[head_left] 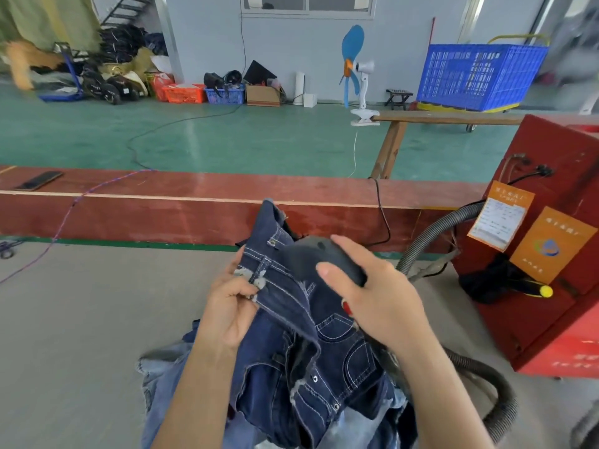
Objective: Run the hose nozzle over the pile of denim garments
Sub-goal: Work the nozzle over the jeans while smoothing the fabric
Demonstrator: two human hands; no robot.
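Note:
A pile of dark and light blue denim garments (324, 377) lies on the grey table (81, 335) in front of me. My left hand (230, 306) pinches the frayed waistband of the top dark garment and lifts it. My right hand (376, 293) grips a dark grey hose nozzle (311, 257), whose tip presses against the raised denim near the waistband. A corrugated grey hose (431, 231) runs from the red machine, and another stretch curls round at the lower right.
The red machine (551, 270) with orange labels stands close on the right. A red wooden board (162, 202) crosses behind the table, with a phone (40, 180) on it. Beyond are a green floor, a blue crate cart (479, 76) and a clip fan (356, 69).

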